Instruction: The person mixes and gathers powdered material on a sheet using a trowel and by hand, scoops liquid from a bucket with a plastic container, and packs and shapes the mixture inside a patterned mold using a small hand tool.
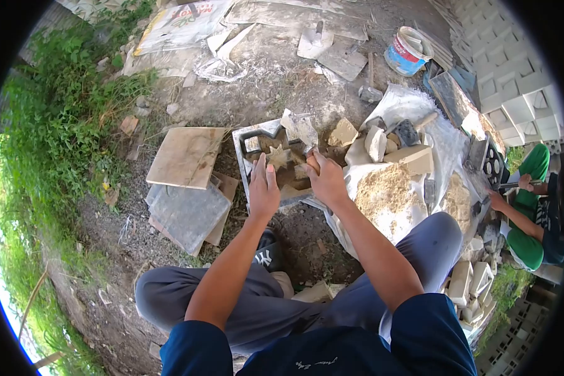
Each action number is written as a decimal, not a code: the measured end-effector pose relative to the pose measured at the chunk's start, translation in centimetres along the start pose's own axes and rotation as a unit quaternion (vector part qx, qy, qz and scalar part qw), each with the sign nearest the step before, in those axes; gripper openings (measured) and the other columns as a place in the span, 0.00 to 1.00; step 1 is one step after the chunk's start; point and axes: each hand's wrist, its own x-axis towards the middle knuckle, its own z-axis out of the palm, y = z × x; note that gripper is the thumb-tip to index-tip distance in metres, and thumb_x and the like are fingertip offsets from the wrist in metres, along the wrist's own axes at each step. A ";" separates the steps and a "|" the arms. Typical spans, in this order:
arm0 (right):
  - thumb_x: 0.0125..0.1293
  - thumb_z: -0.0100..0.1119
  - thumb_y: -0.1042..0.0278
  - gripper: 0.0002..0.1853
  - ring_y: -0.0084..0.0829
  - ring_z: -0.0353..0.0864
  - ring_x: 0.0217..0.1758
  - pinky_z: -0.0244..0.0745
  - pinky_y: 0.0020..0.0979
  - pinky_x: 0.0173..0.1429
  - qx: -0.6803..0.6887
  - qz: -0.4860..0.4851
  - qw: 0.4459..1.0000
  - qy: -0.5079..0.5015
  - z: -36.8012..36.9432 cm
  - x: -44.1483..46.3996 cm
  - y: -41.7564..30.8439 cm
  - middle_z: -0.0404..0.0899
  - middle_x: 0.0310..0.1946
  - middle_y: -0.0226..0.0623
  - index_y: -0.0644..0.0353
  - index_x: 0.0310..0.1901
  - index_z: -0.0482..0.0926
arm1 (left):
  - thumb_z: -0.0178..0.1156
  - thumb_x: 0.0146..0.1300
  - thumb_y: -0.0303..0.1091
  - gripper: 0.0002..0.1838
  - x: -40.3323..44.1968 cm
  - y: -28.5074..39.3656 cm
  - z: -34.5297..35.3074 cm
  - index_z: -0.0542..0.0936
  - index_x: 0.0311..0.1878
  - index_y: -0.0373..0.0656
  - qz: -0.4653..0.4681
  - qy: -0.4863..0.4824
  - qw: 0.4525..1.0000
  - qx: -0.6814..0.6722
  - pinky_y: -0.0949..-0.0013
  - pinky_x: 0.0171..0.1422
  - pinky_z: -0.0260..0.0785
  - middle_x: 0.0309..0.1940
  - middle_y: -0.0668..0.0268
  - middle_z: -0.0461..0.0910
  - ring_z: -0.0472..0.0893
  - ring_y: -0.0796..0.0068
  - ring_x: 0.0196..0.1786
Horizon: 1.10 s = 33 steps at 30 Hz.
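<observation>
White sheeting (448, 147) spreads at the right, bearing a sandy heap (385, 195). At the left, a tan board (187, 156) overlaps a grey slab (191, 216). Between these, on the ground, sits a square mould (239, 150). Over its far side reaches a trowel (301, 130), handle gripped by the right hand (328, 182). The left hand (264, 190), seemingly unladen, extends straight fingers at the near-left edge; contact is unclear.

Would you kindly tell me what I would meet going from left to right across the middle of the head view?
Plants → brown board → left hand → right hand → sand heap → other person's arm.
</observation>
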 end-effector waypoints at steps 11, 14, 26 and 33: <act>0.74 0.61 0.59 0.27 0.58 0.83 0.54 0.80 0.52 0.57 -0.096 -0.026 0.995 0.012 0.3 -0.6 0.3 0.79 0.53 0.55 0.59 0.70 0.72 | 0.34 0.84 0.54 0.35 0.2 0.2 -0.1 0.63 0.78 0.33 0.006 -0.005 1.000 0.026 0.49 0.85 0.49 0.77 0.44 0.65 0.58 0.41 0.81; 0.75 0.59 0.60 0.25 0.58 0.84 0.52 0.81 0.52 0.54 -0.093 -0.018 0.995 -0.027 -0.7 -0.6 2.3 0.80 0.51 0.53 0.59 0.70 0.72 | 0.34 0.84 0.53 0.35 0.0 0.3 0.4 0.63 0.78 0.34 0.003 -0.013 0.999 0.040 0.48 0.85 0.47 0.77 0.45 0.65 0.57 0.42 0.82; 0.79 0.52 0.57 0.20 0.43 0.85 0.29 0.78 0.43 0.34 -0.060 0.251 0.951 0.173 -11.9 -13.2 19.2 0.86 0.32 0.48 0.63 0.60 0.81 | 0.36 0.84 0.52 0.34 1.0 3.0 6.5 0.63 0.78 0.34 0.078 -0.056 0.994 0.058 0.47 0.86 0.44 0.77 0.43 0.64 0.57 0.43 0.82; 0.77 0.55 0.54 0.19 0.30 0.80 0.19 0.76 0.36 0.25 0.044 0.349 0.935 0.042 -8.8 -21.5 20.4 0.82 0.23 0.38 0.62 0.53 0.86 | 0.45 0.82 0.45 0.30 -0.5 5.7 10.1 0.64 0.79 0.38 0.259 -0.149 0.949 0.104 0.48 0.87 0.44 0.78 0.50 0.64 0.56 0.47 0.83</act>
